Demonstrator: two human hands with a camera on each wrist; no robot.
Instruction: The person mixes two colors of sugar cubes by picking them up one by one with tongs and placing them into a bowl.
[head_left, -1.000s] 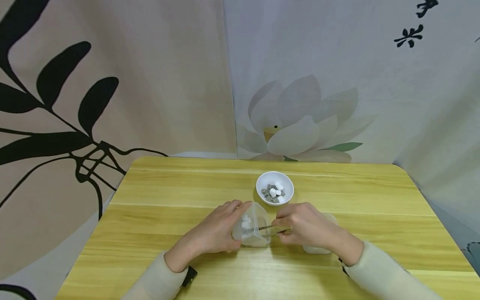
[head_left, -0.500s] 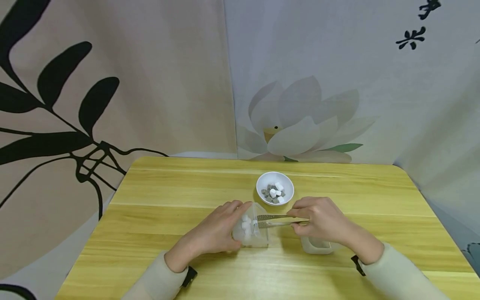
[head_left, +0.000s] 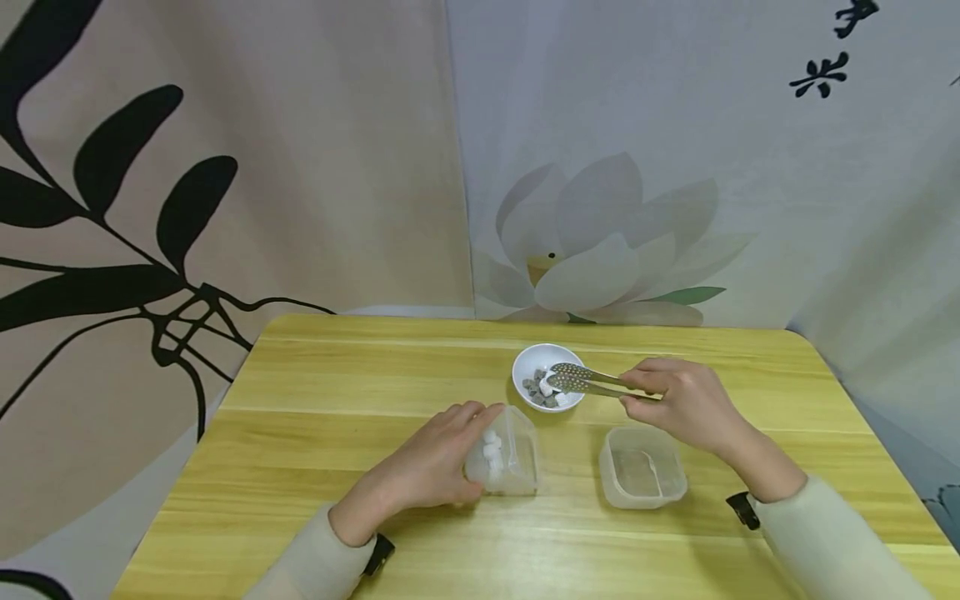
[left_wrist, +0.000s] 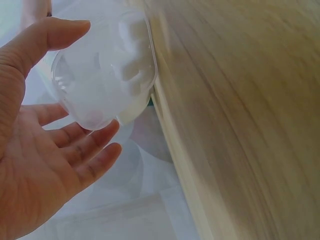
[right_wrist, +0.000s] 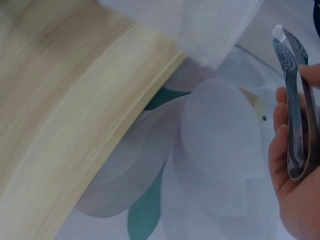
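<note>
My left hand (head_left: 429, 467) grips a translucent plastic container (head_left: 519, 458) lying on its side, thumb and fingers on opposite sides. White chunky pieces (head_left: 492, 452) lie inside it, also visible through the container's base (left_wrist: 95, 90) in the left wrist view. In my right hand (head_left: 684, 402) is a pair of metal tongs (head_left: 603, 390) with dotted tips, held over the white bowl (head_left: 528, 360). The right wrist view shows a small white piece (right_wrist: 279, 33) between the tips of the tongs (right_wrist: 294, 125). Grey chunks and white pieces sit in the bowl, partly hidden by the tongs.
A second translucent container (head_left: 642, 498) stands upright to the right, below my right hand. All of this is on a wooden table (head_left: 360, 375). A printed curtain (head_left: 360, 167) hangs behind the table's far edge.
My right hand has drawn the tongs out of the tipped container and moved them up and right to over the bowl. The second container has come into fuller view. The left hand stays put.
</note>
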